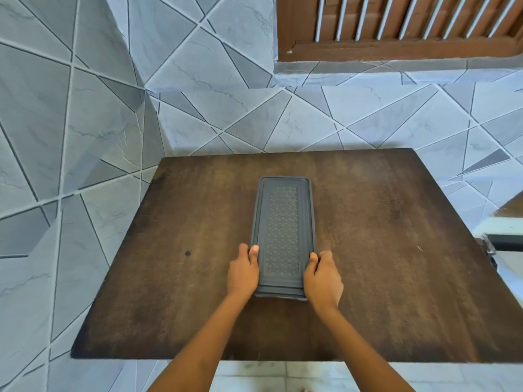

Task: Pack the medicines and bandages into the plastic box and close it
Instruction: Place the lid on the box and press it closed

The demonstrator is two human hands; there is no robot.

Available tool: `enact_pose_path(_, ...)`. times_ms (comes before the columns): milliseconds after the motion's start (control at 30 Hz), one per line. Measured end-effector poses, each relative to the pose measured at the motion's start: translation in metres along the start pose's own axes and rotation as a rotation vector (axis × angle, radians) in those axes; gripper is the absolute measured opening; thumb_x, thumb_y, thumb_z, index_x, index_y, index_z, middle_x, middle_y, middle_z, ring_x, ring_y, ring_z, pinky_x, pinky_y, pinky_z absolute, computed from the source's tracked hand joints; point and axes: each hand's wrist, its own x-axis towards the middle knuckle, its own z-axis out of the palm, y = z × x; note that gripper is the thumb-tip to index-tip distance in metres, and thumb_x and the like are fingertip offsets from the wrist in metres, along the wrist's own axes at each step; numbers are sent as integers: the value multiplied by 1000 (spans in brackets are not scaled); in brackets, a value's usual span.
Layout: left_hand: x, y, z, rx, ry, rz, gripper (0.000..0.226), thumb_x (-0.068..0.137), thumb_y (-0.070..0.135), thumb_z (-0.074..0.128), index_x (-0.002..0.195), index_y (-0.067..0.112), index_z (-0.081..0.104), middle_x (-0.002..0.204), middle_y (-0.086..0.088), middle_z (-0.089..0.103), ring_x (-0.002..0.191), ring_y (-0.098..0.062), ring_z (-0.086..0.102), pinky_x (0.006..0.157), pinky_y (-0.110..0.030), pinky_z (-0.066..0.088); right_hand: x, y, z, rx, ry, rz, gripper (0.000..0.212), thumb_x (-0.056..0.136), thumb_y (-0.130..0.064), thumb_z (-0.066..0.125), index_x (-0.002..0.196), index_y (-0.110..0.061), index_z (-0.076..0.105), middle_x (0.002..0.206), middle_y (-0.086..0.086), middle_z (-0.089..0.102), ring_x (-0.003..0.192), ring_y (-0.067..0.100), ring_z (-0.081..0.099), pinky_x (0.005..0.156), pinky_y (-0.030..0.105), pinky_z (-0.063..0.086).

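Two hands, one box, one table: that is our whole count. No loose medicines or bandages lie anywhere on the wood.

Left of frame: grey tiled wall, nothing of the task on it. Below it the dark wooden table begins, bare on this side apart from a small dark spot.

Left of centre: our left hand clasps the box's long left edge near its lower end, thumb on the lid's rim, fingers curled down the side.

Centre of frame: the plastic box, dark grey and long, lies flat on the table running away from us. Its dimpled lid sits level all round, so we judge it closed. We cannot see inside.

Right of centre: our right hand grips the opposite long edge the same way.

Right of frame: bare tabletop; a brown slatted shutter at upper right.

Judgement: packing looks done, the lid is on; at most a final press remains.
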Motion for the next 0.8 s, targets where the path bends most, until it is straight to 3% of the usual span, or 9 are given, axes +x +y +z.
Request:
enact_pose_path(267,3,1,-4,72,-63,-78,36,98,42,29,93,9,43,102,-24,62,97,-39,59,81,-43,46,1,2,0,44,-44,48,20,97,-27,36,84,-11,38,80,9,54,73,28,54,65,34,37)
enact_pose_path(367,19,7,-8,-89,-83,-105,27,96,37,41,87,12,47,103,-20,63,95,-32,59,83,-41,46,15,-1,-2,219,-124,86,19,97,-26,38,88,-9,43,89,10,56,79,25,53,69,33,38)
enact_pose_path(534,65,31,-13,-320,-42,-112,27,96,24,48,104,4,64,112,-16,65,104,-28,58,85,-32,43,68,-17,-4,321,-165,102,28,96,-24,42,109,-3,54,113,16,58,99,28,54,82,36,42)
enact_pose_path(700,112,54,-10,-375,-24,-147,28,94,22,52,110,2,65,118,-15,65,111,-27,57,88,-29,42,122,-34,0,376,-195,120,31,95,-23,48,113,0,57,112,17,63,104,28,57,78,26,38)
enact_pose_path(801,128,58,-5,-408,-39,-173,26,93,25,54,102,4,66,107,-12,66,105,-25,58,85,-31,42,142,-40,6,432,-172,136,31,93,-25,51,109,0,59,104,13,63,98,24,57,80,27,40)
